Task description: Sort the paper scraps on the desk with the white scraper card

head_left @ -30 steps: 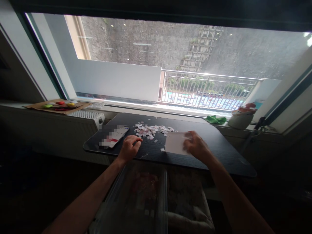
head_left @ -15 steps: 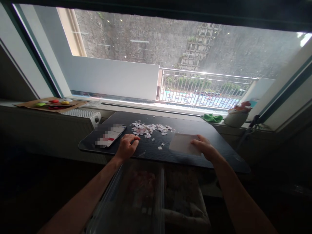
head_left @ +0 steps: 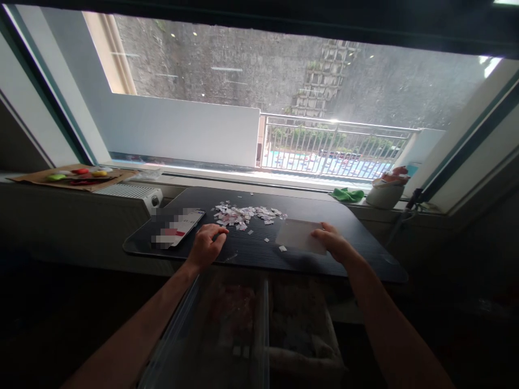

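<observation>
R hand grips a thin white sheet by its right end; sheet's over the black table, just right of the scraps. It's blurry, so can't tell if it's touching the top. L hand is at the near edge, fingers loosely curled, btwn the smartphone & the scraps; no obj. visible in it, but can't tell if a small bit's pinched.

Status: most paper scraps lie in one spread-out heap mid-table, twd the window side. Left outside it: a few stray scraps nearer the person, approx. btwn L hand & sheet, plus a couple of bits past the heap. No scraps seen on the sheet. Below the table, clear plastic bin has a few pale bits in it; too dark to ID. Green cloth & white pot sit on the sill, apart from all this.
</observation>
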Motion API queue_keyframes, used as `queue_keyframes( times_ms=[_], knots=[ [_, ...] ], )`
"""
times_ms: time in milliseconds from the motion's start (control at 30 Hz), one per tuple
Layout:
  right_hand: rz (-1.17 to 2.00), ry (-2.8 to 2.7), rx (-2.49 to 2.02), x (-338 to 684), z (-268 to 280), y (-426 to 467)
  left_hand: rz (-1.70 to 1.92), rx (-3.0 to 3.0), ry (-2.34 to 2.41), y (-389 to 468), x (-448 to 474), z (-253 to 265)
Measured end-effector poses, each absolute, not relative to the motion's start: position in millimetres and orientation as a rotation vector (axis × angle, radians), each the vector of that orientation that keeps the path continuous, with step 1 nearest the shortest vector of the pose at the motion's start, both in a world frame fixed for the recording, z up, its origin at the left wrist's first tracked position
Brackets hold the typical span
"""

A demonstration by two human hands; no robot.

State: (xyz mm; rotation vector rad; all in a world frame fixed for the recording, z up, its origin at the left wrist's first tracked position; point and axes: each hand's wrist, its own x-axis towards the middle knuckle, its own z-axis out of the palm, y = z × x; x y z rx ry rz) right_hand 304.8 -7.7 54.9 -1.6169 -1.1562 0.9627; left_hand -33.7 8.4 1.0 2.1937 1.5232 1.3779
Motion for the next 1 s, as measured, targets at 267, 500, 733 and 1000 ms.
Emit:
queue_keyframes(
  times_ms=[267,500,733,1000],
  knots=[
    [1.014,-1.167,-1.637,305.4,47.7,-6.2,1.367,2.199,1.537,6.8,-36.7,2.1],
    [1.044,-1.168,-1.541,343.0,57.9,-27.0,1.36,2.195,1.524,7.0,-34.2,4.6],
    [1.137,-1.175,-1.532,333.7,43.9,-9.2,1.346,2.2,1.531,7.1,-37.1,5.0],
    [1.262,-1.251,-1.49,340.9,47.1,-32.2,1.346,2.191,1.527,7.7,-37.9,4.3]
  ],
)
